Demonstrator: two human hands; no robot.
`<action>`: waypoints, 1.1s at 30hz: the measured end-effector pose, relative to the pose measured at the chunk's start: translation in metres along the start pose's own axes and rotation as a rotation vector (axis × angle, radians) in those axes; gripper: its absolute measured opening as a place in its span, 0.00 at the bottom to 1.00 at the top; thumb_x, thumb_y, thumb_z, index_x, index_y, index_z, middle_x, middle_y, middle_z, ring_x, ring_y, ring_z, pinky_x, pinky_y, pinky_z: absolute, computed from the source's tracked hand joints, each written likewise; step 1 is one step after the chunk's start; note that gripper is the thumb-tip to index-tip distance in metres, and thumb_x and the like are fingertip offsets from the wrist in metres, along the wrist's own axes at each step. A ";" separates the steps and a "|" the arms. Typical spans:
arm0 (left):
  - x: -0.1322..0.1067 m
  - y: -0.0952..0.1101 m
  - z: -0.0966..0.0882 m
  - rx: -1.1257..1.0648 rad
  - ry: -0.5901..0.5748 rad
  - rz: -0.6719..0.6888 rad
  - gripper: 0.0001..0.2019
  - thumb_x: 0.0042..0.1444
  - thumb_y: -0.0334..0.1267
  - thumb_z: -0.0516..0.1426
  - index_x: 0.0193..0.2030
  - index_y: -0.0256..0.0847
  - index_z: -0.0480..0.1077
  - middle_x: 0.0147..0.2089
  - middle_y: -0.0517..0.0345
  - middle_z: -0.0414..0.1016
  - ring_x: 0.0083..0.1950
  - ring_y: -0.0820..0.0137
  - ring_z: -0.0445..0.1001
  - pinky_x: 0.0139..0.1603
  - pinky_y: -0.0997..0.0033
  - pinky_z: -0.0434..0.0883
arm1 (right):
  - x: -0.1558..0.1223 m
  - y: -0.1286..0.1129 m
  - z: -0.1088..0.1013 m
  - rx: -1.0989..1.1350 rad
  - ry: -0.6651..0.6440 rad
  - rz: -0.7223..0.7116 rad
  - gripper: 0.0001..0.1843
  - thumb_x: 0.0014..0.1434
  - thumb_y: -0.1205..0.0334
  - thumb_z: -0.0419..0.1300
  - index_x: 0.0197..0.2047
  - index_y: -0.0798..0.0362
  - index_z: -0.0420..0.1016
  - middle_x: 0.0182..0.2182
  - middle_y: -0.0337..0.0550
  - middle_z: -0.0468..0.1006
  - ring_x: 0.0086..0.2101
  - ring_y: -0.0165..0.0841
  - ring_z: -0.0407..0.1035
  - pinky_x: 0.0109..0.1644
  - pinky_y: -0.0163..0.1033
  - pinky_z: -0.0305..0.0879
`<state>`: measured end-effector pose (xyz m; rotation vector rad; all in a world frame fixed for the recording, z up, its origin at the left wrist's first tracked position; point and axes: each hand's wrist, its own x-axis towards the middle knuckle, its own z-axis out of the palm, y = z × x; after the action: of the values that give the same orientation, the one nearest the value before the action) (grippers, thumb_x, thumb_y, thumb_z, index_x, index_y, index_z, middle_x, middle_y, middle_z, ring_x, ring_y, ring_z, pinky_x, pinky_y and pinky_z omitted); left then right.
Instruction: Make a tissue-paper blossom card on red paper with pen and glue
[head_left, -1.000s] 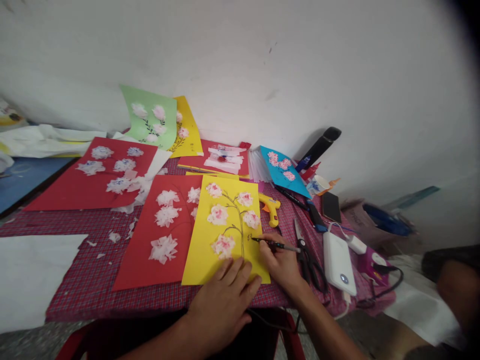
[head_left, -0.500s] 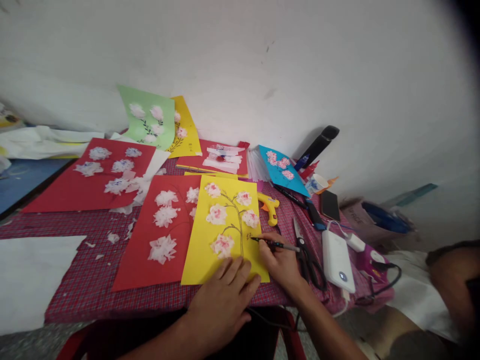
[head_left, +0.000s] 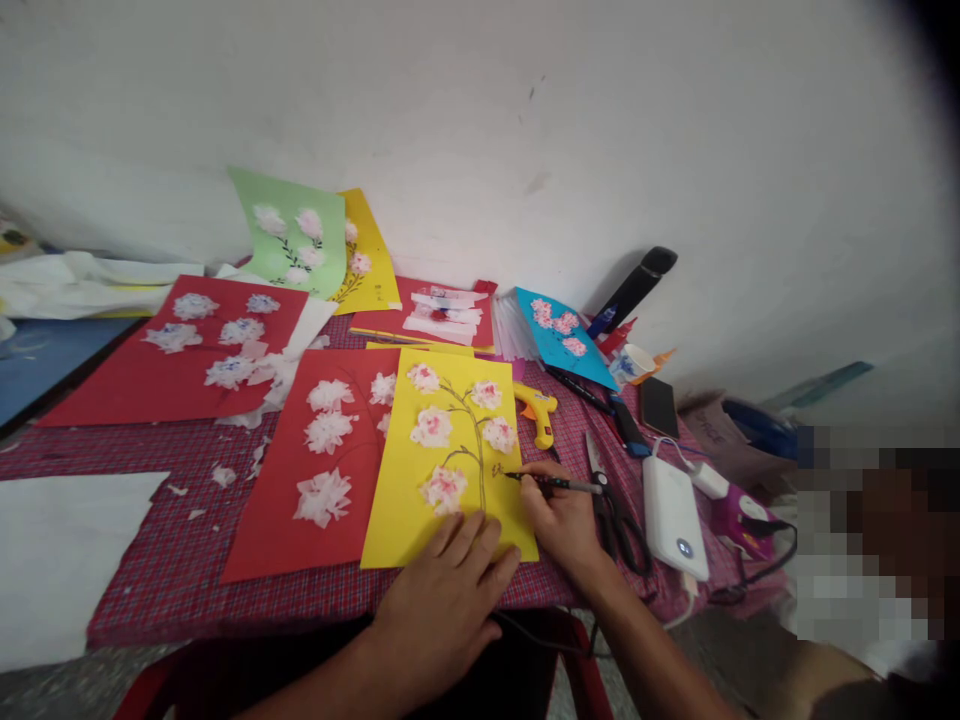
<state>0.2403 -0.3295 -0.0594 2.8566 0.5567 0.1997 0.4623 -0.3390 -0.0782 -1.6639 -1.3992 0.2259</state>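
Barely anything moves since the earlier frames: right hand (head_left: pixel 559 515) stays put, pen (head_left: pixel 555 484) tip holds beside the drawn stem, and a small dark mark now shows there, too small to read.

Right hand: fingers closed around the pen's front half, barrel pointing right over the scissors (head_left: pixel 611 505). Fingers hide the grip section. Tip touches the yellow sheet (head_left: pixel 405 500) on its right side, about mid-height.

Left hand (head_left: pixel 446 590): open, fingers spread flat, holding nothing, pressing on the yellow sheet's near right part. It covers that corner, so the sheet's edge there is not visible.

Yellow sheet lies near the middle of the bench (head_left: pixel 172 560), five paper flowers on a drawn branch. It overlaps the right edge of the red sheet (head_left: pixel 262 545), hiding part of one flower there.

Right of the hand: scissor handles partly hidden behind the wrist, then a white power bank (head_left: pixel 673 510); its cable drops off the near bench edge out of sight. Yellow glue gun (head_left: pixel 540 410) sits just beyond the sheet's far right corner.

Far right is a pixelated block; whatever is behind it can't be made out. White paper (head_left: pixel 60 560) at near left is cut off by the frame.
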 end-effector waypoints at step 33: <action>-0.006 0.013 0.014 0.036 0.030 0.069 0.34 0.65 0.57 0.54 0.73 0.42 0.55 0.74 0.50 0.56 0.74 0.55 0.53 0.74 0.53 0.50 | -0.012 -0.028 -0.015 -0.043 -0.068 -0.182 0.09 0.63 0.65 0.57 0.43 0.49 0.78 0.37 0.45 0.83 0.37 0.38 0.79 0.41 0.43 0.77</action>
<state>0.2421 -0.3458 -0.0704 2.9145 0.4722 0.2464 0.4484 -0.3586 -0.0542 -1.5649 -1.6068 0.1497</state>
